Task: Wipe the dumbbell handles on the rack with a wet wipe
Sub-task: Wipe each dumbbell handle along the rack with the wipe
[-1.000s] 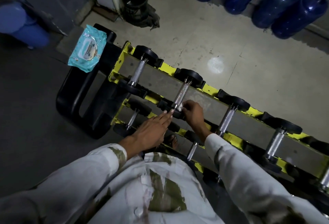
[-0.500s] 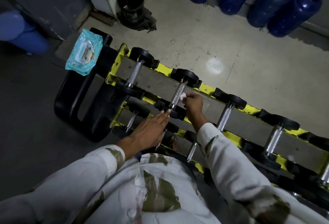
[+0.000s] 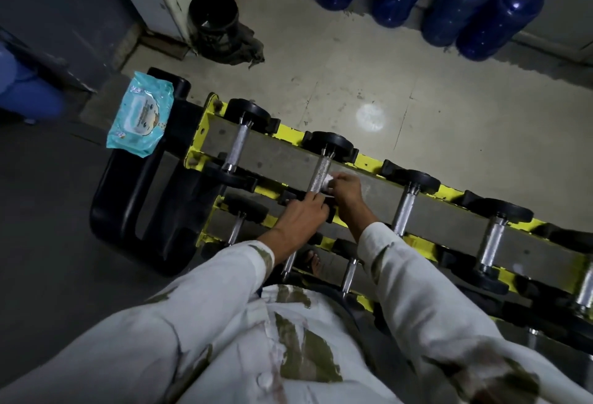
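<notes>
A yellow dumbbell rack runs from upper left to lower right, with several black-ended dumbbells on its top tier. My right hand pinches a small white wet wipe against the knurled steel handle of the second dumbbell from the left. My left hand rests with straight fingers on that dumbbell's near black end, its fingertips close to the handle's lower part. To the left lies another dumbbell with a bare handle.
A teal wet-wipe pack lies on a black frame left of the rack. A black bin stands behind. Several blue water jugs line the far wall. More dumbbells fill a lower tier.
My right hand with the wipe has slid up the handle from its near end toward its middle. My left hand has moved forward onto the dumbbell's near end.
</notes>
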Demonstrator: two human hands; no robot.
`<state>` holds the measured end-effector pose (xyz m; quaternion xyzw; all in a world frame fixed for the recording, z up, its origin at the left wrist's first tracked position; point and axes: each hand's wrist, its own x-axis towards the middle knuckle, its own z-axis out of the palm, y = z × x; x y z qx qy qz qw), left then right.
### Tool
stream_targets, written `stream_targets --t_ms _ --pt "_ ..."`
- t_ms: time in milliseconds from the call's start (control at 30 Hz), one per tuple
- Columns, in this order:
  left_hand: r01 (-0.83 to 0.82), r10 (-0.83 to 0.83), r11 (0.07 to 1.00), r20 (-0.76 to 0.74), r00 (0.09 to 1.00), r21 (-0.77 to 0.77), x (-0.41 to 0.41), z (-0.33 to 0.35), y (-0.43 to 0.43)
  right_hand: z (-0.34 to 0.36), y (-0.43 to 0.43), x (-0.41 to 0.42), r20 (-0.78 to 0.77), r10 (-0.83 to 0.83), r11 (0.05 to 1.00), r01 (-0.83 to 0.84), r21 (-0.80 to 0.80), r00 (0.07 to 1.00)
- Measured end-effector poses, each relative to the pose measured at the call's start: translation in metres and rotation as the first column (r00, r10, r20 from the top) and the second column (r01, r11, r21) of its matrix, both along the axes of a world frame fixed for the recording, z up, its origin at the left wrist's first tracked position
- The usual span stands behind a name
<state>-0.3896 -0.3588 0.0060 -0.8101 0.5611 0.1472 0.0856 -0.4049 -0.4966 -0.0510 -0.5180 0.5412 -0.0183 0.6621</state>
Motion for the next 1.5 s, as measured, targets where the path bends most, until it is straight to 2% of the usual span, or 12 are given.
stream_targets --t_ms 133,267,467,567,767,900,1167,1233,1300,1367,1433,1500 --pt "-0.079 0.052 0.992 -0.252 0.966 -0.096 0.025 -0.006 0.01 0.002 0.001 -0.004 -0.005 0.024 1.0 -0.024 0.001 1.0" --pt "-0.257 0.095 0.937 -0.534 0.84 -0.238 0.052 -0.023 0.033 0.001 0.014 -0.016 -0.016 0.166 0.986 -0.166 0.02 0.986" --pt "-0.292 0.137 0.944 -0.626 0.767 -0.151 0.057 -0.028 0.028 -0.013 0.008 -0.02 -0.093 0.244 0.968 -0.249 -0.041 0.965" --pt "-0.288 0.149 0.947 -0.592 0.792 -0.146 0.052 -0.025 0.03 -0.01 0.007 -0.015 -0.071 0.227 0.972 -0.231 -0.052 0.971" --pt "-0.13 0.03 0.949 -0.328 0.944 -0.289 0.027 -0.002 0.043 0.011 -0.022 0.036 0.052 -0.165 0.984 0.16 0.079 0.985" --pt "-0.021 -0.052 0.966 -0.273 0.961 -0.257 0.013 -0.001 0.064 0.015 -0.009 0.024 0.02 -0.19 0.923 0.171 0.345 0.982" --pt "-0.026 -0.017 0.986 -0.255 0.967 -0.164 0.007 0.003 0.061 0.009 -0.001 0.03 0.078 -0.428 0.829 0.357 0.431 0.901" --pt "-0.039 -0.003 0.988 -0.27 0.963 -0.149 0.007 0.006 0.061 0.006 0.01 0.031 0.134 -0.505 0.84 0.45 0.303 0.853" --pt "-0.047 0.008 0.99 -0.277 0.961 -0.134 0.006 0.01 0.06 0.005 0.02 0.029 0.188 -0.467 0.872 0.485 -0.059 0.864" --pt "-0.054 0.017 0.991 -0.291 0.956 -0.12 0.005 0.013 0.06 0.005 0.029 0.021 0.169 -0.256 0.829 0.307 -0.468 0.952" --pt "-0.058 0.026 0.994 -0.314 0.949 -0.095 0.004 0.013 0.061 0.006 0.03 0.008 0.108 0.053 0.67 0.045 -0.741 0.993" --pt "-0.062 0.036 0.996 -0.334 0.942 -0.067 0.003 0.011 0.063 0.005 0.017 -0.003 -0.077 0.347 0.413 -0.226 -0.882 0.935"
